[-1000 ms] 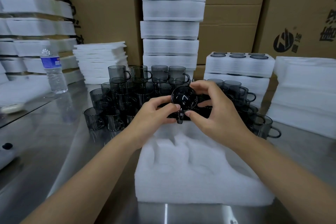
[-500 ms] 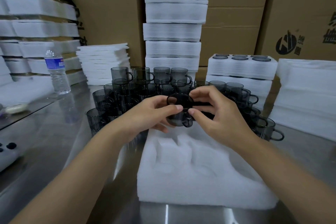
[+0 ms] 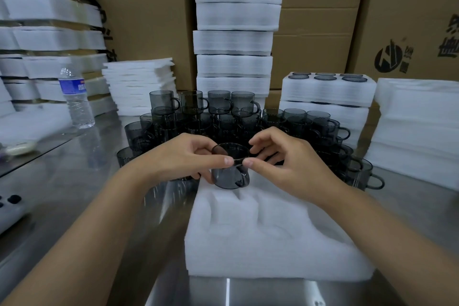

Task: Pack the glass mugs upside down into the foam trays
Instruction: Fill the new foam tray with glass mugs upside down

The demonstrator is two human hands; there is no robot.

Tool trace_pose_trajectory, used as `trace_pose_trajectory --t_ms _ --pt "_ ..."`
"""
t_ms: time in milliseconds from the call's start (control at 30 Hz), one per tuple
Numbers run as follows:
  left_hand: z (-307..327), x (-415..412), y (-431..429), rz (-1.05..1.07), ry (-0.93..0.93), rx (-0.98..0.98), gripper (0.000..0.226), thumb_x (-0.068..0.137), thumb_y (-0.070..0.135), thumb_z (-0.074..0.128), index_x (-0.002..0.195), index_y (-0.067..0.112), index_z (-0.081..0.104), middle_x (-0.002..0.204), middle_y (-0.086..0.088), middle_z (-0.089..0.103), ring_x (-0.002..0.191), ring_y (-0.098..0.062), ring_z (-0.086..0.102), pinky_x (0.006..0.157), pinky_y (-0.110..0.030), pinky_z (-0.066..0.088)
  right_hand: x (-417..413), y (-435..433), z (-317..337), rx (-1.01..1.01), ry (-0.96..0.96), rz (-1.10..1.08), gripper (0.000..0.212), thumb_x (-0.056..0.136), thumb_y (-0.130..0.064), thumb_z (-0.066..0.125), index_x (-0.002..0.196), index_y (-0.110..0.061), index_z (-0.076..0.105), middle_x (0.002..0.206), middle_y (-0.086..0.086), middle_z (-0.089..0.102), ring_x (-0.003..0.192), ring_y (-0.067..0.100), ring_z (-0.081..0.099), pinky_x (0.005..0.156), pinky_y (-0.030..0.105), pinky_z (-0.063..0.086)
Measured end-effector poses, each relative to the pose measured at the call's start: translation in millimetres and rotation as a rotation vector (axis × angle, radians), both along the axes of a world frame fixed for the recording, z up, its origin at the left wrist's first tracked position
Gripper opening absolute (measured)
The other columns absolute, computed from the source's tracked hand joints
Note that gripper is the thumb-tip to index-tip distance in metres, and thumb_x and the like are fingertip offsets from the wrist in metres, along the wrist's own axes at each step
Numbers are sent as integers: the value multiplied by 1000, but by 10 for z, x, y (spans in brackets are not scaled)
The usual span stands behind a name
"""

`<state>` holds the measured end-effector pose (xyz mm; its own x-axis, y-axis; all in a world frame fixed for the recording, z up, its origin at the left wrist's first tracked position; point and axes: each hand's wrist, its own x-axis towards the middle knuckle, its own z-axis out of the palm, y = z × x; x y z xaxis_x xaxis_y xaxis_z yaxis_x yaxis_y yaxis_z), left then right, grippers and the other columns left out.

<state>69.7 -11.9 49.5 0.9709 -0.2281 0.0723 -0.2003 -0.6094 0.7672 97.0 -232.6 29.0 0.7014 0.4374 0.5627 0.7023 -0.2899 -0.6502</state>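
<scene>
Grip on one smoky glass mug [image 3: 229, 169]: left hand [image 3: 183, 156] and right hand [image 3: 285, 164] both curled round it, thumbs meeting at its near upper edge, fingers behind. Hangs just above the far edge of the foam tray [image 3: 273, 243], which lies near-centre on the tabletop [image 3: 74, 181] with its pockets unfilled. Cannot tell for certain which end points up; looks darker and thicker at the bottom, so probably mouth-up and not yet inverted.

Risks from here:
- slipping out of a fingertip-only pinch during the flip, with smooth glass and thin contact
- clipping the loose mugs [image 3: 198, 112] crowded just beyond the tray's far side
- seating with the handle out of line with the pocket's cut-out, wedging or tearing soft foam
- going in mouth-up by mistake

At far right, well apart, a packed tray [image 3: 327, 89].
</scene>
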Motion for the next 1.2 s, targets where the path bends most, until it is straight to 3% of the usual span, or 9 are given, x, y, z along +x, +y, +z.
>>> trace_pose_trajectory --t_ms 200,333,467,733,967,1100,1200 --pt "-6 13 24 -8 -37 -2 55 53 69 69 95 33 67 90 7 73 82 -4 68 74 -25 47 11 -4 -7 -47 27 26 23 78 -34 74 96 -31 60 89 -7 67 77 7 65 70 19 52" --pt "-9 10 24 -21 -19 -9 46 54 67 67 92 41 68 95 11 72 92 -3 66 85 -26 47 19 -1 -11 -77 46 48 21 78 -34 74 92 -35 58 84 -9 69 73 5 65 66 16 50" --pt "1 5 10 -7 -25 -2 45 54 68 63 90 41 70 90 17 71 84 6 64 75 -19 43 39 7 -20 -84 69 49 20 79 -36 73 91 -38 58 85 -10 69 72 7 65 67 21 51" --pt "-7 5 23 19 -53 -11 52 52 60 72 97 35 67 96 17 69 79 1 65 62 -15 48 64 -6 -30 -126 37 33 21 82 -33 71 93 -42 55 85 -7 68 73 12 64 70 28 52" --pt "-32 26 60 24 -41 -11 58 46 58 77 92 26 66 91 3 71 83 -15 67 74 -30 54 92 -11 -55 -153 30 30 20 81 -40 70 94 -44 56 82 -10 67 70 7 64 66 23 52" --pt "-31 35 78 18 -28 5 62 44 60 78 92 22 67 87 0 71 74 -9 64 69 -26 52 108 -11 -80 -159 32 27 21 80 -43 70 96 -41 58 80 -11 67 68 6 64 65 23 52" --pt "-27 28 80 15 -34 1 61 45 60 77 97 29 66 96 2 71 87 -9 67 76 -28 53 106 -10 -84 -179 21 12 21 81 -42 69 99 -36 59 78 -12 67 65 4 63 64 24 52"
